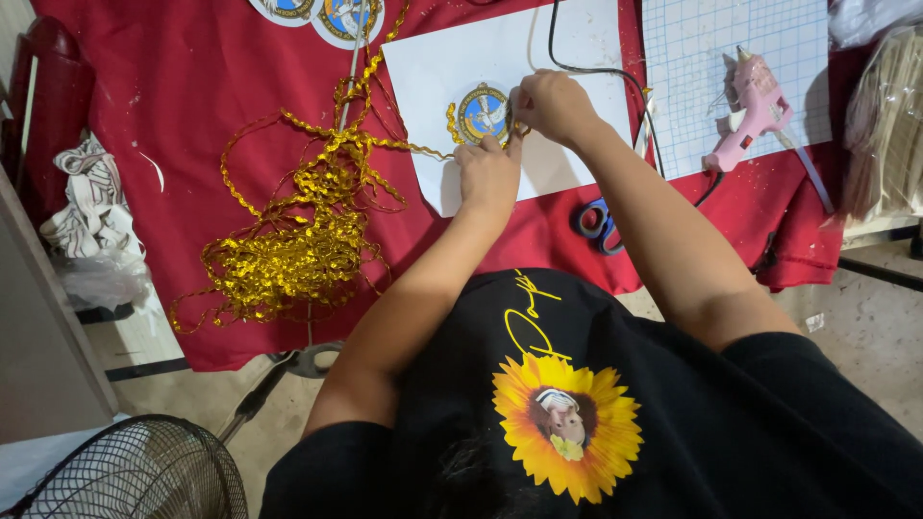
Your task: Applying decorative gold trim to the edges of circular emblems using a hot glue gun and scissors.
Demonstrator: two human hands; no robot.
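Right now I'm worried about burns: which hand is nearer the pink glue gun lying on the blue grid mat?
Right. The right hand sits left of the pink glue gun, apart from it; the left hand is farther left and lower.

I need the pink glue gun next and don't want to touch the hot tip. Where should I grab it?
Probably grip the pink glue gun by its handle, the lower end near the cord, coming from the right side. Its nozzle points up and away on the grid mat.
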